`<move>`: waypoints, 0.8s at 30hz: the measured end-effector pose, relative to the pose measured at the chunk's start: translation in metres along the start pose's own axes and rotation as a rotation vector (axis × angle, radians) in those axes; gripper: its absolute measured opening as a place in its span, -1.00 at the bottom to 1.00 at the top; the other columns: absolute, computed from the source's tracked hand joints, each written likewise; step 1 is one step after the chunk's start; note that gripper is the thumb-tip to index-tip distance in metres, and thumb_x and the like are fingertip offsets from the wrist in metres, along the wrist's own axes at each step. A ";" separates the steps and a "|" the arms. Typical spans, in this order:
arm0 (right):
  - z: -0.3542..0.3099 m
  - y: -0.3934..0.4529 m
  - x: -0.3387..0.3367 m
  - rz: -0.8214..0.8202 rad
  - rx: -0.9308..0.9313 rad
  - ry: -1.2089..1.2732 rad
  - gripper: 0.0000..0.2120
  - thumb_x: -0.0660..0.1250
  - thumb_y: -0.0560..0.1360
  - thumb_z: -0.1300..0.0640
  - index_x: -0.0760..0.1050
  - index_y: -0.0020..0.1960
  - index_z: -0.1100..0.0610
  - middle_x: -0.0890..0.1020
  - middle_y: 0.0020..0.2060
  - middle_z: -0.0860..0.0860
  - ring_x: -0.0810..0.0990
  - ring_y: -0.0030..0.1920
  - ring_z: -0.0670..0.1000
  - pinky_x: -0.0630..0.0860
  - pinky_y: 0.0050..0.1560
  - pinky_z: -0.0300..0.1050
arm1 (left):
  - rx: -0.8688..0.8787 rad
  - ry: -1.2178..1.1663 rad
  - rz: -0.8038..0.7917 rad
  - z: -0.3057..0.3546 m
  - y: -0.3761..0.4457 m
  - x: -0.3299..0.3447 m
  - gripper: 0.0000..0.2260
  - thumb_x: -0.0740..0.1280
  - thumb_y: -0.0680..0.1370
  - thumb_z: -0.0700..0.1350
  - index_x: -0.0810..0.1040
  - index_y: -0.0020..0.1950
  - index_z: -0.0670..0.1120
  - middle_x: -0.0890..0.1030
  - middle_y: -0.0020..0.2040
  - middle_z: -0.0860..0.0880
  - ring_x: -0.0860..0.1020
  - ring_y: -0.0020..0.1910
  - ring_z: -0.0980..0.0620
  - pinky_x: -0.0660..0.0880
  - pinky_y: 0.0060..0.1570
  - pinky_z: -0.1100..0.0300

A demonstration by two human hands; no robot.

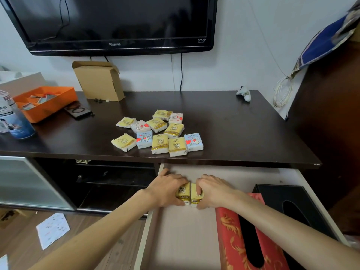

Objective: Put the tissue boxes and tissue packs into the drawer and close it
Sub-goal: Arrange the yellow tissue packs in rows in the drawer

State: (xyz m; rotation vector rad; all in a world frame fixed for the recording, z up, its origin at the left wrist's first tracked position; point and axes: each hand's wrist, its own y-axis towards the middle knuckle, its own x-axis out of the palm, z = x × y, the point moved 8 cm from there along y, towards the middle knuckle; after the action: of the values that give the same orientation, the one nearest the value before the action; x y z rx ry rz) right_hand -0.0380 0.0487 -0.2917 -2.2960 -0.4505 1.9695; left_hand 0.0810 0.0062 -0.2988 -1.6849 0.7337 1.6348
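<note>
The white drawer (175, 240) is pulled open below the dark cabinet top (224, 123). Inside it my left hand (166, 190) grips one yellow tissue pack (183, 191), and my right hand (214, 190) grips a second yellow tissue pack (196, 198) pressed right beside it. A red tissue box (233, 240) with gold pattern and a black tissue box (280, 197) lie in the drawer's right half, partly under my right forearm. Several more tissue packs (161, 131), yellow, pink and blue, lie clustered on the cabinet top.
An orange tray (58, 103), a cardboard box (99, 80), a blue-white canister (13, 121) and a small black device (78, 110) stand on the top's left. A white controller (244, 93) lies at the back right. A TV (116, 22) hangs above. Papers (52, 229) lie on the floor.
</note>
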 end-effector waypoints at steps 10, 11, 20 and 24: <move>0.007 -0.028 -0.049 0.159 0.004 0.231 -0.80 0.36 0.44 -0.25 0.54 -0.11 -0.15 0.56 -0.03 -0.19 0.57 0.05 -0.05 0.48 -0.05 0.01 | -0.040 -0.306 0.120 -0.004 -0.031 -0.045 -0.48 0.28 0.52 0.31 0.46 0.41 0.11 0.54 0.32 0.14 0.48 0.29 0.14 0.47 0.22 0.11; 0.008 -0.033 -0.066 0.206 -0.002 0.273 -0.79 0.35 0.43 -0.25 0.57 -0.14 -0.14 0.61 -0.09 -0.20 0.60 -0.01 -0.09 0.52 -0.07 0.00 | -0.058 -0.331 0.170 -0.011 -0.039 -0.058 -0.52 0.25 0.52 0.31 0.50 0.37 0.14 0.57 0.27 0.18 0.51 0.24 0.20 0.51 0.18 0.13; 0.001 0.044 -0.174 0.409 -0.083 0.508 -0.96 0.44 0.53 0.01 0.64 -0.09 -0.05 0.70 -0.13 -0.16 0.67 -0.07 -0.07 0.62 0.07 0.13 | -0.204 -0.284 0.400 -0.086 -0.028 -0.148 -0.66 0.42 0.52 0.14 0.59 0.26 0.09 0.60 0.26 0.13 0.52 0.25 0.11 0.49 0.19 0.10; -0.003 0.104 -0.170 0.284 -0.056 0.370 -0.67 0.46 0.52 -0.10 0.58 0.22 0.02 0.62 0.15 -0.06 0.61 0.08 -0.01 0.59 0.14 0.12 | -0.195 -0.137 0.243 -0.101 0.003 -0.141 -0.43 0.44 0.44 0.25 0.51 0.39 0.04 0.50 0.41 0.06 0.42 0.40 0.03 0.41 0.32 0.01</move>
State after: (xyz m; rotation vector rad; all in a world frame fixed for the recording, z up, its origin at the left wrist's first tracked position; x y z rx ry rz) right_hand -0.0393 -0.0965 -0.1557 -2.8099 -0.1552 1.5840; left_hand 0.1332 -0.0822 -0.1589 -1.6459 0.7548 2.0263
